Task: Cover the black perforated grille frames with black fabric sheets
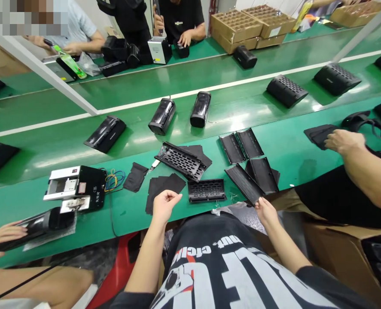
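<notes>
My right hand [266, 211] grips the lower corner of a black curved plastic panel [244, 184], which slants up and to the left above the bench. With thumb and fingertips pinched together, my left hand [165, 207] is over the near edge of some black mesh sheets [163, 189]; what it holds, if anything, is too small to make out. Between my hands lies a perforated black panel [206, 196]. Behind it a longer perforated panel [180, 162] rests on more black sheets. Plain black panels [231, 148] lie beyond my right hand, one [263, 175] on dark sheets.
A small machine [92, 189] with coloured wires stands at the left, near a co-worker's hand [6, 234]. Another person's hand [345, 140] touches black sheets at the right. Several black housings [200, 109] sit on the green conveyor [129, 103]. Cardboard trays [235, 25] stand across it.
</notes>
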`<act>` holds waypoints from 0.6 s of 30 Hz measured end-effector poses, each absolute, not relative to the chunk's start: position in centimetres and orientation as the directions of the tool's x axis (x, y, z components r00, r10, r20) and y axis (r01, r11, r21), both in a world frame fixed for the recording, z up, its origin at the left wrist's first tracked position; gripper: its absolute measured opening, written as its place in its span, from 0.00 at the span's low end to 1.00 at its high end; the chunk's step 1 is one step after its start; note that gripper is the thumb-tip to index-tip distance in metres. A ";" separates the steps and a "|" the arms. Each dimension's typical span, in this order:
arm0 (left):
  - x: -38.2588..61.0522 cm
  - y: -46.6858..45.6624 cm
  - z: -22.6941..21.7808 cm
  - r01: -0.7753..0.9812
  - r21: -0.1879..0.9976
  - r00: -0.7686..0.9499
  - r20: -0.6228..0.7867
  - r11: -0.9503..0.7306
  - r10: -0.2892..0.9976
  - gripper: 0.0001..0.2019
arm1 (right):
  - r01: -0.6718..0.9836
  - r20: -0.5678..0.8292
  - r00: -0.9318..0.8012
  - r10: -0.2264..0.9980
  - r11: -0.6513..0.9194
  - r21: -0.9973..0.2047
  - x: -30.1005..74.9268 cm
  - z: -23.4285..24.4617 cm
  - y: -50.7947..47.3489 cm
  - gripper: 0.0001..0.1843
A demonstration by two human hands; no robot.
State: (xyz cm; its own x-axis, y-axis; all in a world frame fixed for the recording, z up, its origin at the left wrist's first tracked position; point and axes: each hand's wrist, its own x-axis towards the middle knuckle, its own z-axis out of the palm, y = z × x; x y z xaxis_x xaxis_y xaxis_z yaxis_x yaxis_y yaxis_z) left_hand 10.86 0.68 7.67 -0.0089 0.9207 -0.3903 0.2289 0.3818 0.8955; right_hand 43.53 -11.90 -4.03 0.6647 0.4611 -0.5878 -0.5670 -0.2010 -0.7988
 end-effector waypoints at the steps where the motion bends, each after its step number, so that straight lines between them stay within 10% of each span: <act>1: 10.4 0.7 7.0 0.279 0.885 -0.022 -0.381 0.372 0.924 0.11 | -0.573 -0.598 0.682 0.421 -0.200 -0.795 43.6 -4.9 -12.6 0.16; 9: 6.4 -0.2 2.7 0.811 0.498 -0.184 -0.282 0.308 0.942 0.06 | -0.595 -0.630 0.712 0.310 -0.210 -0.776 43.2 -7.7 -13.7 0.16; 13: 5.0 -1.3 1.1 0.884 0.219 -0.342 -0.301 0.413 0.890 0.21 | -0.573 -0.630 0.714 0.307 -0.260 -0.777 43.4 -7.6 -13.4 0.16; 18: 3.6 -1.7 -0.8 0.867 0.217 -0.362 -0.343 0.448 0.867 0.23 | -0.235 -0.485 0.808 0.335 -0.572 -0.786 44.2 -6.1 -13.9 0.16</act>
